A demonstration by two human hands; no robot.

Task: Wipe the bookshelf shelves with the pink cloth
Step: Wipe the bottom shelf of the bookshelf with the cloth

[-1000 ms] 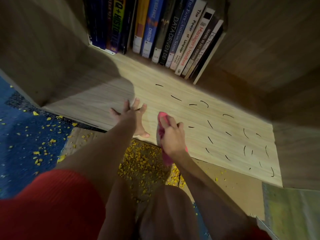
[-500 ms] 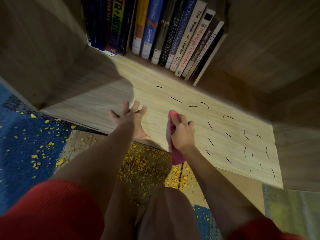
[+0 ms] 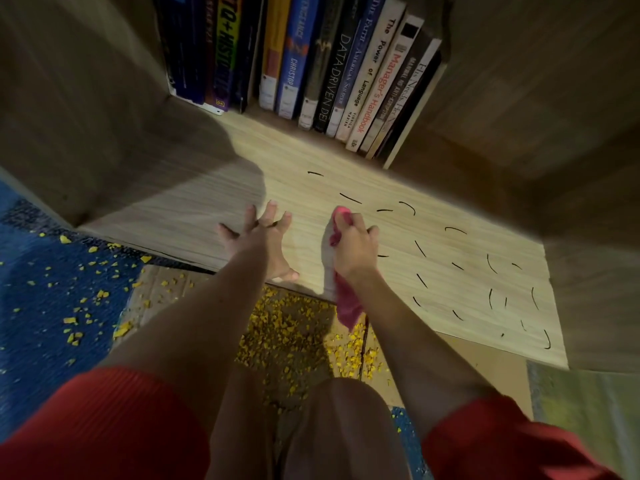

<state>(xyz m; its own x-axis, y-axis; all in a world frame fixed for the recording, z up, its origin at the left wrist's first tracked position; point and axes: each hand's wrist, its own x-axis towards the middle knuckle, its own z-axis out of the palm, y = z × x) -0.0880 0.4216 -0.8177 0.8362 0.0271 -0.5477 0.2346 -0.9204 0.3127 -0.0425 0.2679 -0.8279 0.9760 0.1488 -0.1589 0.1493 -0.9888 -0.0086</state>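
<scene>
On the shelf board (image 3: 194, 216), near its front edge, about mid-width: 2 hands down. Left hand (image 3: 258, 239) lies flat on the wood, fingers straight and spread, thumb out along the front edge, holding nothing. Right hand (image 3: 355, 249) is just beside it to the right, fingers curled round the pink cloth (image 3: 348, 306), fist pressed to the board.

Cloth is bunched. 1 end pokes out past the fingertips toward the back. The rest trails under the wrist and hangs over the front edge.

Short black curved marks (image 3: 491, 265) are scattered over the right half of the board, from the cloth's tip out to the front-right corner. The nearest ones sit just beside the right hand. Left half of the board, around the left hand, shows plain wood grain, partly in shadow.

Back edge: 1 row of books (image 3: 346, 74), spines out, filling the middle of the shelf. Dark side walls of the bookshelf close in left and right.

Below the front edge: yellow crumbs (image 3: 291, 330) lie thick on brown cardboard (image 3: 162, 292) right under the hands. A thinner scatter is on the blue carpet (image 3: 38, 299) to the left.

Bottom of view: red sleeves (image 3: 104, 427) on both arms, 1 knee (image 3: 346, 427) between them.
</scene>
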